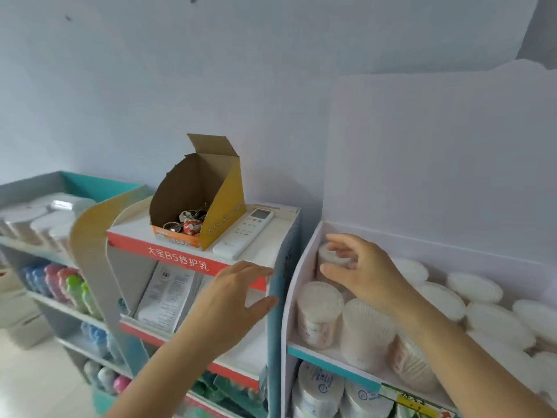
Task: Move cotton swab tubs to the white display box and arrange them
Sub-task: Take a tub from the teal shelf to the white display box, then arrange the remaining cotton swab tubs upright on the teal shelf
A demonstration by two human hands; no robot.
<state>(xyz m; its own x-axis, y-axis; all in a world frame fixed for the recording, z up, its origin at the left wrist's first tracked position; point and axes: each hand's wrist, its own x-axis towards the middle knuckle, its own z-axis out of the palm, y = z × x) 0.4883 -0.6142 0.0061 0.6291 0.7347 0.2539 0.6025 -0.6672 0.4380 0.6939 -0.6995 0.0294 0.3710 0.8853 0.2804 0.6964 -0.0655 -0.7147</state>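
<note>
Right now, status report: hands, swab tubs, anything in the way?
Left hand open, empty. Right hand at back-corner tub in white display box, grip unclear. Nothing seen blocking.
</note>
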